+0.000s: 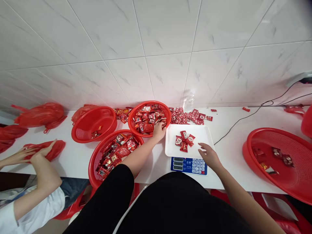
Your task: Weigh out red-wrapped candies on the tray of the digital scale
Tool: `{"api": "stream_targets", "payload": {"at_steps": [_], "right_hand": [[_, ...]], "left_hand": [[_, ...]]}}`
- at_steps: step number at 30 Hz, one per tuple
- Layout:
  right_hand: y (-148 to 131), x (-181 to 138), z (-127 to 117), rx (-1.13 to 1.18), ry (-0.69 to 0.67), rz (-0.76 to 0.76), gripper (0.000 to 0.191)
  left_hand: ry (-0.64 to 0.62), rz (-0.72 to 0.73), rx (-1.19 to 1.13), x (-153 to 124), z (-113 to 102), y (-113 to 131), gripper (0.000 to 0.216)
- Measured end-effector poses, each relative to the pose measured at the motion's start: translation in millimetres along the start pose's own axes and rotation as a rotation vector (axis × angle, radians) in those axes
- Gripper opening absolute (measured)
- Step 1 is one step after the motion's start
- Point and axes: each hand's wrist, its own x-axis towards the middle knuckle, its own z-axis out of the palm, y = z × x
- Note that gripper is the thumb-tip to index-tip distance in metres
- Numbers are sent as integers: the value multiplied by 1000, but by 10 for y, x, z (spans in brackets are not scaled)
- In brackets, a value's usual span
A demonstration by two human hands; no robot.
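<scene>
My left hand [159, 131] reaches into the right edge of a round red basket [130, 121] full of small red wrapped packets [146, 117]. Its fingers curl down among them, and whatever they grip is hidden. Over the right side of a white scale tray [170, 143], my right hand [209, 156] hangs with thumb and fingers apart, holding nothing. Several red packets [184, 147] lie bunched on the tray to its left. Below the tray shows the blue keypad and display of the digital scale [189, 165].
A second basket of packets [114, 156] stands front left, a nearly bare one [94, 112] behind it. Loose packets [195, 115] and a clear plastic container [188, 102] lie by the wall. Right are a cable [234, 125] and large basket [250, 143]. A co-worker's hands [40, 151] press a red bag.
</scene>
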Motion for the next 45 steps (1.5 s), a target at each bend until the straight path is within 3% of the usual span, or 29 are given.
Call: {"api": "stream_targets", "payload": {"at_steps": [3,6,11,16,28,34,40,45], "right_hand": [[-16,-105,-58,39,31,69,41],[-92,-146,-77,46,34,114,41],[-271,-106,-68,59,9,145,40],[-383,-68,-62,47,-22,185,41],[-423,-27,3,26,-74,179,41],[-422,-45,12,34,-75,167,40],[-412,-81,20,54,-73,168,40],[-420,-119,12,55,-71,166,40]], "left_hand": [[-226,-263,-81,241,-117,-210,32],[-389,-354,-137,409,-121,-327,36],[-446,-385,-151,633,39,-396,58],[-445,-399,-140,763,171,-436,65],[-583,-463,-237,699,127,-439,71],[-500,-354,-331,634,22,-429,64],[-525,-218,-194,542,-105,-387,65],[-466,-101,-59,473,-97,-342,44]]}}
